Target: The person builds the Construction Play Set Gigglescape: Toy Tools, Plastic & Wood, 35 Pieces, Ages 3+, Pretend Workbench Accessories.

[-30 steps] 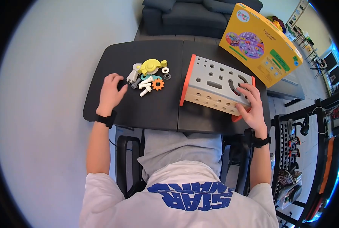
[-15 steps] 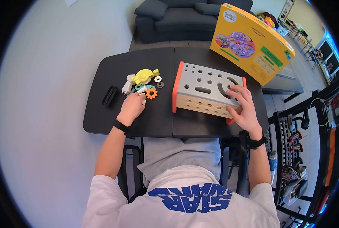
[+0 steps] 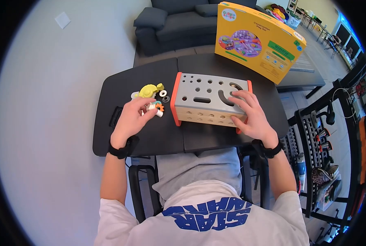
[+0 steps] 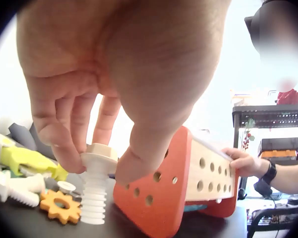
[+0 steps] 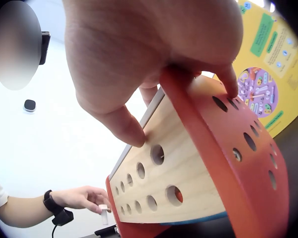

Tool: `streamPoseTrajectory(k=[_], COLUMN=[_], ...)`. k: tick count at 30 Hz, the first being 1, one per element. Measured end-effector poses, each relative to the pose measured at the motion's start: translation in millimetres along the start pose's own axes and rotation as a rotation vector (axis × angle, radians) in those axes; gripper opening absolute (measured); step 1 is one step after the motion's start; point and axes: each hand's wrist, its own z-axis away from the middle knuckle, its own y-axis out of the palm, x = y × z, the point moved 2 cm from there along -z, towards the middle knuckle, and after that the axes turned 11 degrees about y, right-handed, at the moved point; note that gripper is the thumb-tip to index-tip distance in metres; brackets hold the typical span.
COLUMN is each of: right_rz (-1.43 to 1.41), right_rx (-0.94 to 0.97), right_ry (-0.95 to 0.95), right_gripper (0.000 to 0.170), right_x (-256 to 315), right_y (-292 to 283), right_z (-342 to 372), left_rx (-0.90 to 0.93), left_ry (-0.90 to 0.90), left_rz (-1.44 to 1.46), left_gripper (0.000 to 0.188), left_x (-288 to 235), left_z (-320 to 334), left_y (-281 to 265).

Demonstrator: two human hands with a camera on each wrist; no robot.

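My left hand [image 3: 133,117] is over the pile of toy parts, thumb and fingers pinching a white toy bolt [image 4: 93,193] just below its head. The bolt hangs upright, its threaded end pointing down. Beside it lie an orange gear [image 4: 60,207] and more white bolts [image 4: 20,187]. A yellow toy piece [image 3: 147,91] sits behind them, with a white ring [image 3: 163,93] and a grey ring [image 3: 165,99] to its right. My right hand [image 3: 254,117] grips the right end of a toy workbench [image 3: 211,88], thumb on its wooden side and fingers over the top.
A tall yellow box [image 3: 258,41] stands at the back right. On the left part of the black table [image 3: 158,135] lies a small black object [image 3: 115,117]. A grey sofa [image 3: 183,24] is beyond the table, and a black shelf rack [image 3: 314,156] is at the right.
My left hand has moved right from beside the parts, reached into them and come up pinching a white bolt. My right hand has stayed on the toy workbench.
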Motion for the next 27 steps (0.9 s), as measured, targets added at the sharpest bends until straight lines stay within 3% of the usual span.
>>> streamPoseTrajectory(k=[6,15,17,21,27], right_rz=[-0.006,-0.036,-0.141,-0.159,-0.006], right_rx=[0.067,0.090,0.103,0.125,0.070], right_ry=[-0.046,-0.049,-0.010,0.036,0.003], right_gripper=[0.057,0.067,0.069,0.076,0.079], right_x=[13.5,16.2,13.4,-3.3,-16.8], right_y=[4.7,3.1,0.2,-3.9,-2.3], right_z=[6.1,17.3,19.2,22.5,22.5], left_rx=[0.022,0.049,0.044,0.105,0.123], left_ry=[0.018,0.056,0.089,0.171,0.285], left_rz=[0.078,0.068,0.024,-0.047,-0.040], left_gripper=[0.023,0.031,0.042,0.046,0.044], left_x=[-42.4,-91.9,-98.8,-107.8,-120.6], left_z=[-27.2,-61.3,-66.1,-77.1,-94.3], left_y=[-13.8,25.3,35.0,45.4,70.6])
